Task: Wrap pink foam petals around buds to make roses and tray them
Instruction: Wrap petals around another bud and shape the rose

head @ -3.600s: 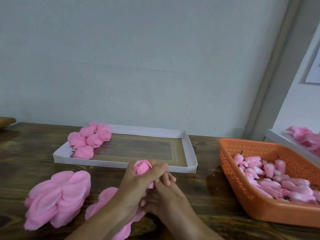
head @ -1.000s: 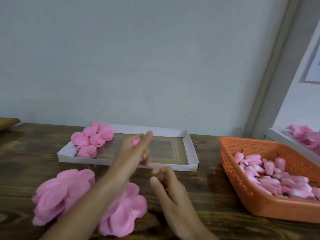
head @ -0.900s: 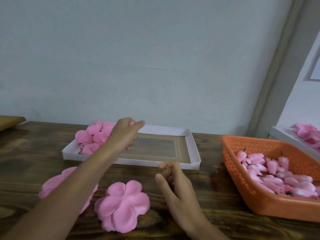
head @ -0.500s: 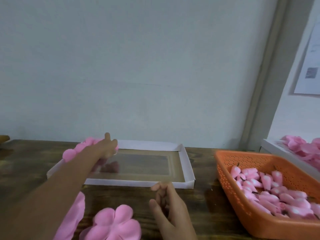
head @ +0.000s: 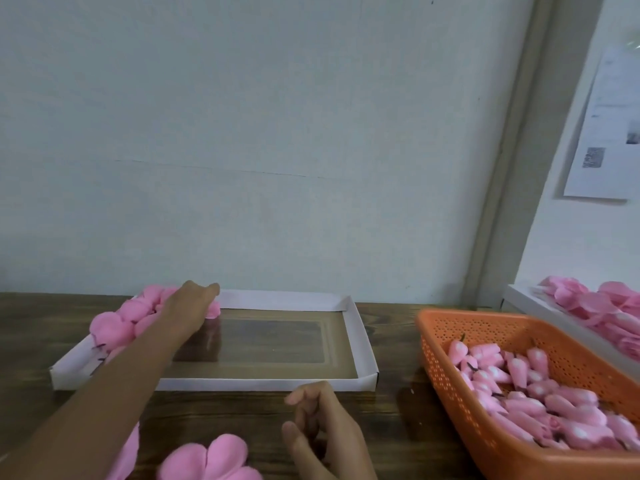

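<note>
The left hand (head: 188, 308) reaches over the far left corner of the white cardboard tray (head: 360, 341), its back to the camera and its fingers lying over a finished rose (head: 213, 310) at the edge of the cluster of pink roses (head: 135, 311) packed into that end. Whether the fingers grip this rose or only rest on it cannot be told. The right hand (head: 322, 431) hovers above the wooden table (head: 398, 410) just in front of the tray's near wall, fingers loosely curled and holding nothing. Flat pink foam petals (head: 214, 460) lie on the table at the bottom edge, left of the right hand. To the right, an orange perforated basket (head: 446, 368) holds a heap of pink buds (head: 540, 403). Behind it, a second white tray (head: 519, 299) carries more pink foam pieces.
</note>
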### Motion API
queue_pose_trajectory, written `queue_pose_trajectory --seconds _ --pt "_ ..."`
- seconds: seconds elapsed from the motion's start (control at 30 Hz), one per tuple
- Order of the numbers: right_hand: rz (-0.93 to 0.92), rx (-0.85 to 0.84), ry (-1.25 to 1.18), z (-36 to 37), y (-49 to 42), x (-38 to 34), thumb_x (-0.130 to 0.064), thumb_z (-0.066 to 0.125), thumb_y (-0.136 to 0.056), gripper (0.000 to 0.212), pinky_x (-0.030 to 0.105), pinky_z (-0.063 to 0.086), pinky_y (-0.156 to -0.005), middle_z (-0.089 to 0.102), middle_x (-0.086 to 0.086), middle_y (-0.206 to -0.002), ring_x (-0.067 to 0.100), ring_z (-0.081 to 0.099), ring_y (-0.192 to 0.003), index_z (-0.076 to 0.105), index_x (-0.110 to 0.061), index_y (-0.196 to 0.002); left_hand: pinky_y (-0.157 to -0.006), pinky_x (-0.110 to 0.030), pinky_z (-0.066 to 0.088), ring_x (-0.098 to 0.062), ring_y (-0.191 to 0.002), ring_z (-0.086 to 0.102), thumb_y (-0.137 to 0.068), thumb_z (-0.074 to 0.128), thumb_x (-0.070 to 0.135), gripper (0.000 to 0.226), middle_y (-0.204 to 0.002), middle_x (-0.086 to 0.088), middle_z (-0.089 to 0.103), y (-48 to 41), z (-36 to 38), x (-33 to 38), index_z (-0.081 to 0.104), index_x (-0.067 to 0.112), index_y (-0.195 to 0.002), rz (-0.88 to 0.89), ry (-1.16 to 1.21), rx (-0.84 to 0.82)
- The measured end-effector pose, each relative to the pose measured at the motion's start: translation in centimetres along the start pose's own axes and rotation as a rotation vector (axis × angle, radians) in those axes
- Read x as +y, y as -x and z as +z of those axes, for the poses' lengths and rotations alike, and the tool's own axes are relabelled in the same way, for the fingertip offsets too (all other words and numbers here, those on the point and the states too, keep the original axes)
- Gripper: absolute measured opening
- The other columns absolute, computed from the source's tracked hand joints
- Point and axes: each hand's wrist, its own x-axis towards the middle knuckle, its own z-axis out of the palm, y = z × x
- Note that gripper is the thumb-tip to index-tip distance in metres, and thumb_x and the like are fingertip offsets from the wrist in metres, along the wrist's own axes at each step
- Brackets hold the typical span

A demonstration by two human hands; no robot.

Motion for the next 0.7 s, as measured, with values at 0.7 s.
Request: queue_pose_trajectory --seconds 0.7 --pt "0.875 -0.458 1.175 -24.5 -8.1 1.3 -0.008 0.069 -0.097 0.044 0.039 0.061 -0.097 0.068 0.016 -0.134 0.029 0.072 -0.118 0.060 -0.016 -0.139 -0.076 -0.017 0.054 0.013 -0.079 0.064 -0.081 0.078 0.029 0.018 -0.090 0.018 0.076 18.9 -7.3 4.5 0.073 0.036 -0.097 0.455 0.230 -0.405"
